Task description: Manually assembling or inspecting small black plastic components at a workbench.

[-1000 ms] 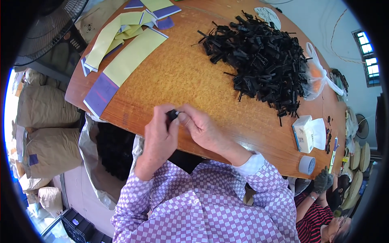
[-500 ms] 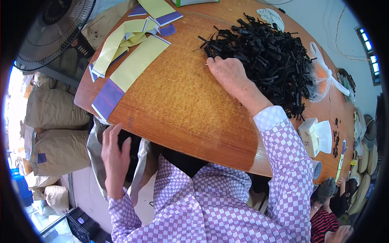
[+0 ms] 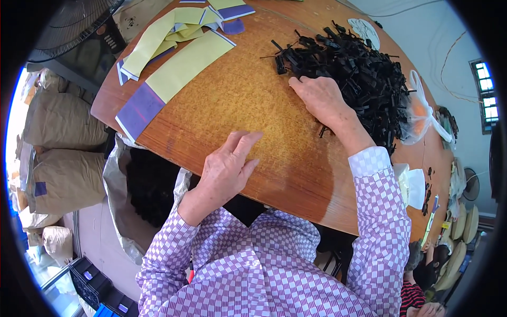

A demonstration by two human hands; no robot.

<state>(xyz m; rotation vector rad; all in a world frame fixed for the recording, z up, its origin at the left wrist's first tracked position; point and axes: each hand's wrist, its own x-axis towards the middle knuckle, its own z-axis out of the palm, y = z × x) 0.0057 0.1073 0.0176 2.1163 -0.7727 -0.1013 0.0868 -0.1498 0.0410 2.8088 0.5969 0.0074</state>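
A heap of small black plastic parts [image 3: 364, 74] covers the right far side of the brown wooden table [image 3: 211, 111]. At the heap's near left edge is my right hand [image 3: 325, 100], its fingers bent and close together; whatever they may hold is hidden. My left hand [image 3: 224, 164] hovers over the table's near edge, thumb and fingers apart, with nothing in it. Below that edge, on the left, an open pale sack [image 3: 117, 185] holds a dark mass of black pieces [image 3: 150, 190].
Yellow and purple paper strips [image 3: 190, 63] lie on the table's left. To the right are a knotted plastic bag [image 3: 422, 116] with orange contents and a tissue pack [image 3: 414, 185]. Brown sacks [image 3: 68, 179] stack beside a fan [image 3: 74, 26]. Another person's striped sleeve [image 3: 412, 296] shows lower right.
My left hand has come up from the sack's mouth and moved right, over the table. My right hand has shifted slightly right along the heap's edge. The whole view has tilted a little.
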